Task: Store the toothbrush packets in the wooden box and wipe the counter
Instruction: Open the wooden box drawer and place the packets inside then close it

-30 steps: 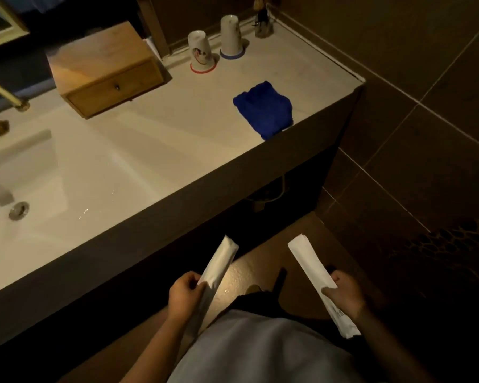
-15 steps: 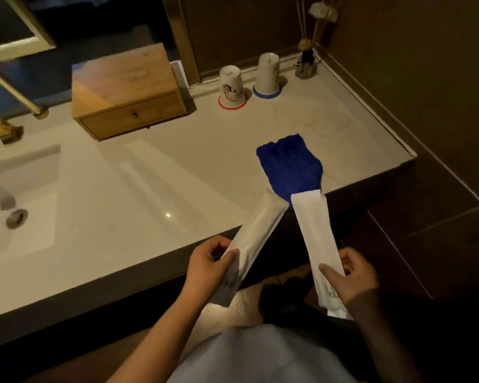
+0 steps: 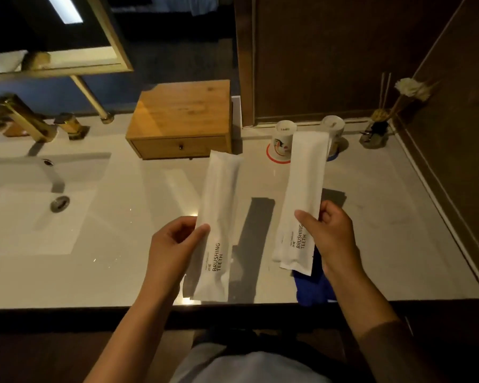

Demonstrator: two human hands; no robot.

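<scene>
Two white toothbrush packets are held above a pale counter (image 3: pixel 150 272), one in each hand, their printed ends nearest the person. The left hand (image 3: pixel 172 244) pinches the left packet (image 3: pixel 219 217) between thumb and curled fingers near its lower half; the right hand (image 3: pixel 332 233) grips the right packet (image 3: pixel 304 194) the same way, and what looks like a second sleeve shows behind its bottom edge. The wooden box (image 3: pixel 181 117) sits at the far side of the counter, left of centre, its single drawer (image 3: pixel 181 147) appearing shut, with a small knob facing the person. With both hands occupied, opening that drawer likely calls for shifting the packets into one hand or setting one down, and a thin, slick sleeve could slip from a loose pinch and slide toward the sink (image 3: pixel 39 205) at left, where it might get wet. A blue cloth (image 3: pixel 310 288) lies at the near edge beneath the right wrist, mostly hidden; an arm swing could brush it off the counter before the wiping begins. Two upturned cups (image 3: pixel 282 142) stand at the far right, just beyond the right packet's tip, and a careless reach could knock them. A reed diffuser (image 3: pixel 376 131) occupies the far right corner, a brass tap (image 3: pixel 20 117) stands behind the sink, and a mirror frame (image 3: pixel 108 37) hangs above.
</scene>
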